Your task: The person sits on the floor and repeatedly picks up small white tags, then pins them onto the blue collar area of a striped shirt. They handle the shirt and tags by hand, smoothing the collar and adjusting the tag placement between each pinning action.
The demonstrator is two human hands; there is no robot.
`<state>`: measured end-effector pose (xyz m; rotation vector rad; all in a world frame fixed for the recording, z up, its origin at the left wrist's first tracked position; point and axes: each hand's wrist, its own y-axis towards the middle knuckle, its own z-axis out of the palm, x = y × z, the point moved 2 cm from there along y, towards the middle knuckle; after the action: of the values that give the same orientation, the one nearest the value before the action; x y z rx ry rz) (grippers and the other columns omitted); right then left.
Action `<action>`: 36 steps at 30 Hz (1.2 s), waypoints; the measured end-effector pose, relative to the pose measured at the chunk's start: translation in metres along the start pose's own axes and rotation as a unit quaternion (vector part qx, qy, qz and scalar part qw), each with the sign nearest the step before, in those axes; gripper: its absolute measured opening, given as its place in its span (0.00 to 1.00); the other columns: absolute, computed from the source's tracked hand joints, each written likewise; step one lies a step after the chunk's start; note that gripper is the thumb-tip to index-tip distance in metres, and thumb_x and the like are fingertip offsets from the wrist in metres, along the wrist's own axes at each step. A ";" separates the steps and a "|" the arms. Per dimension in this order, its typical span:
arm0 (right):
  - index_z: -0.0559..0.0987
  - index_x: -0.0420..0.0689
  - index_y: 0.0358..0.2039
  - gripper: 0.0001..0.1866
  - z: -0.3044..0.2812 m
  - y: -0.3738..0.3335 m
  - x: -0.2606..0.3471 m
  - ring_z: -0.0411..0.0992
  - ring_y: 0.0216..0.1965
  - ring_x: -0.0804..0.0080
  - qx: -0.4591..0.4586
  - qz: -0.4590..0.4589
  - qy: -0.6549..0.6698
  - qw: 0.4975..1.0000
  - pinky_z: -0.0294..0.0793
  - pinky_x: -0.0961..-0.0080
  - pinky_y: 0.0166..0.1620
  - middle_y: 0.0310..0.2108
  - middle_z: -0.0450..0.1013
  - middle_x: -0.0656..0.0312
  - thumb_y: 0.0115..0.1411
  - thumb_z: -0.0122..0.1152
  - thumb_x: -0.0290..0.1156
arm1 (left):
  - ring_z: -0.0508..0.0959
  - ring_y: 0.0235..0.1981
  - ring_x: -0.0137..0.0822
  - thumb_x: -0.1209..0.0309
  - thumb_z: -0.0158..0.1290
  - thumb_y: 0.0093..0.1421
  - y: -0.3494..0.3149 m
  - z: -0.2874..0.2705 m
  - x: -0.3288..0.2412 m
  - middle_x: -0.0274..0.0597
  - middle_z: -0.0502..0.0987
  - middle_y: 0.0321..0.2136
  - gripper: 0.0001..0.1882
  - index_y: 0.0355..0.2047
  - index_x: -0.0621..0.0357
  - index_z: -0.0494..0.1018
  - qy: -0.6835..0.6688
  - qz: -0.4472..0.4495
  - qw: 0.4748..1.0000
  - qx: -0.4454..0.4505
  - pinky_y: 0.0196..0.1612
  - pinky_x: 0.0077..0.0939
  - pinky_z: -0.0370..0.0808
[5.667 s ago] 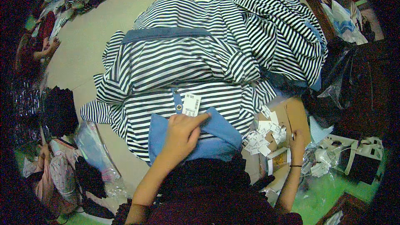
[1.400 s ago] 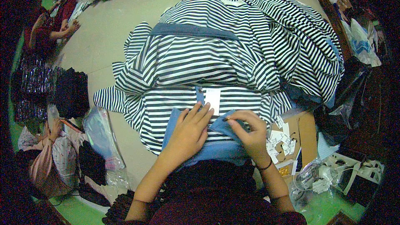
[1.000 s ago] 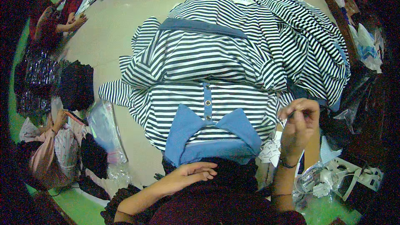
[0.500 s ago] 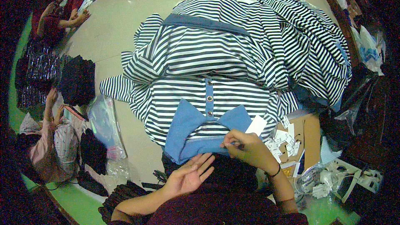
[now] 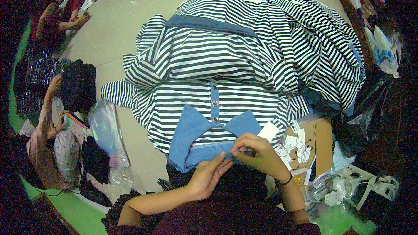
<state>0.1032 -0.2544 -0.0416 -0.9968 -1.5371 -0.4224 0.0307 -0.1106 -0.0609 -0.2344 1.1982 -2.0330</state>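
Observation:
A black-and-white striped shirt (image 5: 183,100) with a blue collar (image 5: 188,130) and a buttoned blue placket (image 5: 214,100) lies in front of me. My right hand (image 5: 257,154) is over the collar's near right part, thumb and forefinger pinched together. A small dark thing shows in its fingers, too small to name. A blank white tag (image 5: 268,131) sticks out just beyond this hand; whether the fingers hold it I cannot tell. My left hand (image 5: 211,177) is at the collar's near edge, fingers stretched toward the right hand and thumb apart from them.
More striped shirts (image 5: 313,48) are heaped beyond and to the right. White tags (image 5: 296,146) lie on cardboard (image 5: 324,143) at right, near clear plastic wrap (image 5: 335,187). A person in a pink top (image 5: 41,148) sits at left, beside a dark folded pile (image 5: 78,87) and plastic bags (image 5: 109,130).
My left hand has moved right and its fingers are now close to the right hand. The right hand stays pinched at nearly the same place. The person at left has raised an arm.

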 end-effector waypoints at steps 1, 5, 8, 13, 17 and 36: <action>0.73 0.40 0.28 0.06 0.000 0.001 0.002 0.71 0.26 0.76 -0.021 -0.035 -0.032 0.999 0.70 0.82 0.31 0.25 0.72 0.61 0.51 0.55 0.28 | 0.71 0.39 0.29 0.68 0.43 0.59 -0.002 0.002 0.000 0.44 0.72 0.32 0.14 0.33 0.70 0.69 0.020 0.012 0.999 -0.027 0.50 0.24 0.65; 0.74 0.41 0.28 0.05 0.002 0.003 0.007 0.70 0.24 0.75 -0.008 -0.013 -0.013 1.000 0.70 0.82 0.30 0.23 0.71 0.61 0.49 0.56 0.26 | 0.73 0.32 0.26 0.69 0.44 0.58 -0.009 0.008 -0.004 0.41 0.73 0.23 0.14 0.26 0.71 0.71 0.060 0.076 0.995 -0.025 0.46 0.20 0.69; 0.74 0.42 0.29 0.05 0.001 0.005 0.010 0.70 0.23 0.75 -0.001 -0.015 -0.011 1.000 0.70 0.81 0.29 0.22 0.71 0.60 0.49 0.55 0.25 | 0.73 0.30 0.24 0.69 0.45 0.58 -0.010 0.010 -0.006 0.40 0.73 0.22 0.13 0.27 0.72 0.71 0.072 0.073 0.994 -0.032 0.43 0.15 0.70; 0.72 0.42 0.30 0.05 -0.002 0.009 0.013 0.70 0.24 0.75 0.030 -0.005 -0.033 0.999 0.70 0.81 0.30 0.22 0.70 0.60 0.50 0.54 0.26 | 0.73 0.26 0.24 0.75 0.45 0.55 -0.011 0.007 -0.006 0.41 0.72 0.21 0.09 0.28 0.71 0.71 0.018 0.073 0.997 -0.021 0.33 0.12 0.72; 0.73 0.40 0.29 0.07 -0.004 0.010 0.014 0.68 0.25 0.81 0.035 0.021 -0.026 0.999 0.67 0.85 0.28 0.21 0.70 0.62 0.50 0.57 0.27 | 0.71 0.21 0.25 0.78 0.45 0.53 -0.006 -0.001 -0.001 0.41 0.72 0.19 0.06 0.27 0.69 0.71 0.010 0.098 0.995 0.026 0.25 0.15 0.69; 0.73 0.38 0.30 0.06 -0.001 0.006 0.011 0.71 0.31 0.78 0.033 0.030 0.034 0.998 0.71 0.83 0.36 0.29 0.73 0.61 0.51 0.55 0.25 | 0.68 0.44 0.36 0.77 0.43 0.55 0.004 -0.014 0.009 0.47 0.70 0.40 0.12 0.39 0.70 0.66 0.080 0.209 0.968 0.116 0.53 0.34 0.60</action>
<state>0.1095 -0.2479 -0.0330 -0.9649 -1.4468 -0.3578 0.0196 -0.1084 -0.0734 0.2811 0.9911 -1.8170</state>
